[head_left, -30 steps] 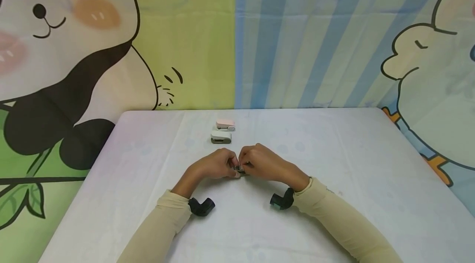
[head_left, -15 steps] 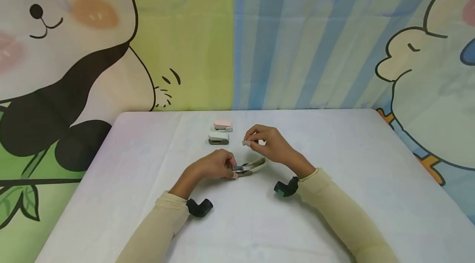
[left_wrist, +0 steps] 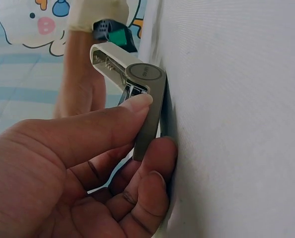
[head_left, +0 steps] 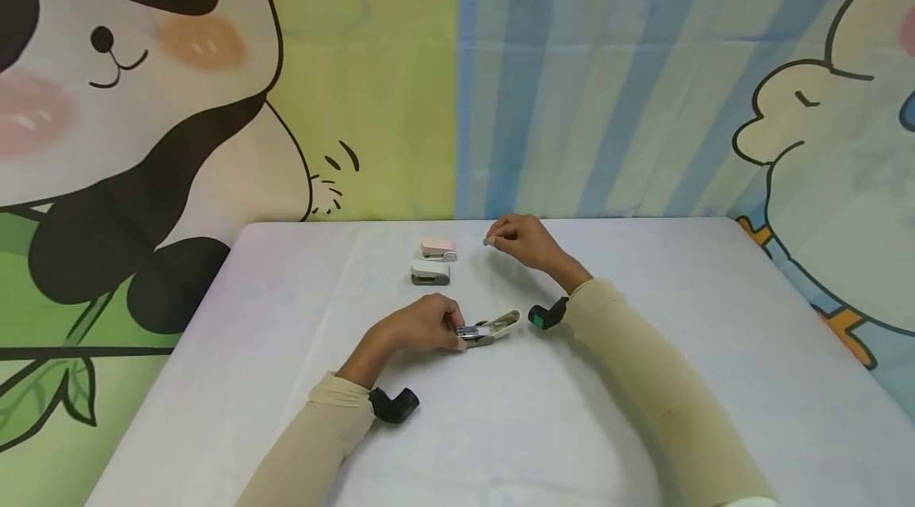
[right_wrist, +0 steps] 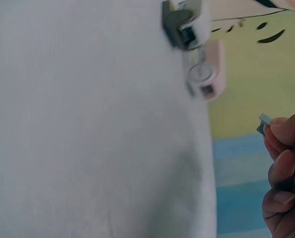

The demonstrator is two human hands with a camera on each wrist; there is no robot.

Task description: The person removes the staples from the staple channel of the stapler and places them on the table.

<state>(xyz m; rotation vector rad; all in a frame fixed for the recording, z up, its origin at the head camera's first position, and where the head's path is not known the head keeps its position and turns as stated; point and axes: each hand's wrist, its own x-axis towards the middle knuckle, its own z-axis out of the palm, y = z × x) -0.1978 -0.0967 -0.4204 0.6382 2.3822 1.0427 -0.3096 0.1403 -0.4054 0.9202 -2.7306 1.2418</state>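
My left hand (head_left: 425, 324) grips a small grey and white stapler (left_wrist: 152, 111) by its base, low over the table. The stapler's cream top arm (left_wrist: 108, 59) is swung up, and its metal staple channel (head_left: 472, 330) shows. Toward the table's back edge, my right hand (head_left: 525, 241) pinches a short strip of staples (right_wrist: 263, 123) between thumb and fingertips, above the table. To its left lie a white and grey stapler (head_left: 430, 273) and a pink stapler (head_left: 438, 248), both closed.
A white cloth covers the table (head_left: 543, 419). Behind it hangs a printed curtain (head_left: 386, 78) with cartoon animals. Black wrist cameras (head_left: 395, 405) stick out beside both sleeves.
My right hand has lifted off the stapler and moved toward the table's back with the staple strip. The stapler's raised arm has come into sight. My left hand stays in about the same place.
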